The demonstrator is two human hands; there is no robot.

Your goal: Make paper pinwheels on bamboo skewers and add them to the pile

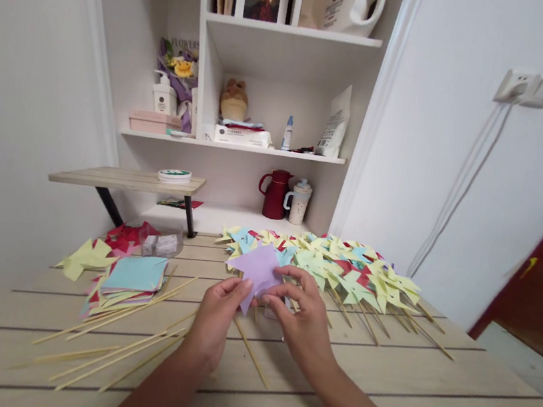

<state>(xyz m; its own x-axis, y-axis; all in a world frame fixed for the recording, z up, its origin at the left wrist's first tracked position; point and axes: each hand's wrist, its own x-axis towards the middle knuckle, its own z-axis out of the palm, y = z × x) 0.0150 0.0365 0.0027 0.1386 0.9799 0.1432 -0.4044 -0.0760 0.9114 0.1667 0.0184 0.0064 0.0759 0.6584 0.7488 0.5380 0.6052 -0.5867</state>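
A purple paper pinwheel point(258, 267) is held up above the table in front of me. My left hand point(215, 317) pinches its lower left corner between thumb and fingers. On its right side, my right hand point(301, 315) has its fingers curled against the paper's edge; the fingertips partly cover that edge. Under the hands, a single wooden stick point(250, 352) lies on the table. Just behind my right hand spreads a big pile of finished paper pinwheels point(355, 286) on sticks, in yellow, green, blue and red.
Stacked coloured paper squares point(135, 275) lie at the left, near a yellow folded paper piece point(86, 258) and a clear plastic box point(162, 244). Several loose wooden sticks point(129, 352) are at the front left. A small raised shelf point(123, 177) stands at the table's back left.
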